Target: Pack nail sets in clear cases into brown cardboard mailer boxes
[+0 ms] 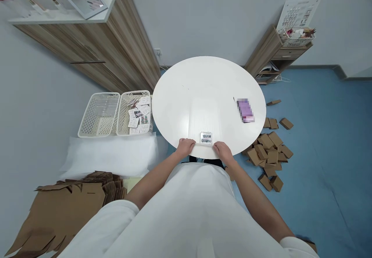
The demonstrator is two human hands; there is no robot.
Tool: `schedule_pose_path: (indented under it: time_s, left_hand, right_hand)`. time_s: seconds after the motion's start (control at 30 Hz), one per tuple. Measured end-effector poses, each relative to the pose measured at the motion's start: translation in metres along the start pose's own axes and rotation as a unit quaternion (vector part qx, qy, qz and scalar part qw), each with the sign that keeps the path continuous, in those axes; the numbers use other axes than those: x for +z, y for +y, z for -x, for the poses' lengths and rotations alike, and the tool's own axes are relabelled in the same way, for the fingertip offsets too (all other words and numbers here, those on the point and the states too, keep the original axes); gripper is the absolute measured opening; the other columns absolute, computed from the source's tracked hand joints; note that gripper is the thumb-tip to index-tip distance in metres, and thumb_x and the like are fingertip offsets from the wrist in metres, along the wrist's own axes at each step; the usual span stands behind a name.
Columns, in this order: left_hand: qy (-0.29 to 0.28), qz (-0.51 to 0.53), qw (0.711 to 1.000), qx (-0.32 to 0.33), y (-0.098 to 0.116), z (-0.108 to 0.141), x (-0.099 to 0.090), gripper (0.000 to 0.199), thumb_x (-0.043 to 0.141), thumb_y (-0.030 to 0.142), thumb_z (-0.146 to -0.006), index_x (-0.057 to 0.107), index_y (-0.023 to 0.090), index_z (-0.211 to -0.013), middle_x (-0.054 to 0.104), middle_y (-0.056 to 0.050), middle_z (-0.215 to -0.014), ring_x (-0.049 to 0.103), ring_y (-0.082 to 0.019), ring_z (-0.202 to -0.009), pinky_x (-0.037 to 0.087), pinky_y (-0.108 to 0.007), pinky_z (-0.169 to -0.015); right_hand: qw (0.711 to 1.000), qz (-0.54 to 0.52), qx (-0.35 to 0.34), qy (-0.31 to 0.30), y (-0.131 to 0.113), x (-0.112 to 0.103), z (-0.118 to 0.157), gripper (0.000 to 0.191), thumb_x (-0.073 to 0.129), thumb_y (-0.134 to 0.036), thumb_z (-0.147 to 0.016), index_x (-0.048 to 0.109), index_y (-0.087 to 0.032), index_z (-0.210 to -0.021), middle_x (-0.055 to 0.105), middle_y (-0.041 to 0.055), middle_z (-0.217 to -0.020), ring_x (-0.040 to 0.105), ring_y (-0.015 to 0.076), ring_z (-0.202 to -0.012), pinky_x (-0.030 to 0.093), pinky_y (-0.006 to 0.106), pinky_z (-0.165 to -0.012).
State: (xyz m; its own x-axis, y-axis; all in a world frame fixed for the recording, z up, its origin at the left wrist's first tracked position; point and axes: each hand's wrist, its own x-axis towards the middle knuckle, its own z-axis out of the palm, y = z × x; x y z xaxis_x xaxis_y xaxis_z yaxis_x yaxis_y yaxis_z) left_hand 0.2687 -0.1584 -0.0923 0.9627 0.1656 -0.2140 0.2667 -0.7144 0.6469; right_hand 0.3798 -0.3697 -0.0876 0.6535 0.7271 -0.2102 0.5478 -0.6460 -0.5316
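A thin white sheet lies on the round white table, hard to tell from the tabletop. Near its front edge rests a small clear pack with two rows of small dark, patterned pieces that look like press-on nails. My left hand has its fingers closed at the sheet's near left corner. At the near right corner, my right hand pinches the same edge. The pack sits between both hands, and neither seems to touch it. The fingertips are partly hidden.
A blurred purple item is on the table's right side. To the left stand a basket of cards and another white basket, above white sheets and flat cardboard. Small brown boxes are heaped on the floor at right.
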Motion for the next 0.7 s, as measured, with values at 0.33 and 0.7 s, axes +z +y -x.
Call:
schedule_pose_path:
  time_s: [0.33, 0.7]
  left_hand:
    - [0.044, -0.079, 0.987, -0.133, 0.007, -0.029, 0.008, 0.02, 0.041, 0.022, -0.077, 0.061, 0.019, -0.077, 0.058, -0.009, -0.083, 0.056, -0.024, -0.08, 0.038, -0.039, -0.079]
    - [0.058, 0.031, 0.994, 0.087, 0.021, -0.029, 0.008, 0.023, 0.048, 0.01, -0.07, 0.056, 0.026, -0.085, 0.047, -0.005, -0.124, 0.029, -0.025, -0.126, 0.015, -0.046, -0.103]
  right_hand:
    - [0.99, 0.115, 0.081, 0.004, -0.011, 0.001, -0.04, 0.025, 0.031, -0.025, -0.086, 0.055, -0.02, -0.083, 0.061, 0.0067, -0.072, 0.054, 0.0192, -0.067, 0.032, 0.032, -0.066]
    - [0.988, 0.089, -0.121, 0.038, -0.004, 0.009, -0.04, 0.021, 0.039, -0.011, -0.078, 0.056, -0.021, -0.087, 0.044, 0.0086, -0.128, 0.028, 0.0243, -0.125, 0.02, 0.044, -0.099]
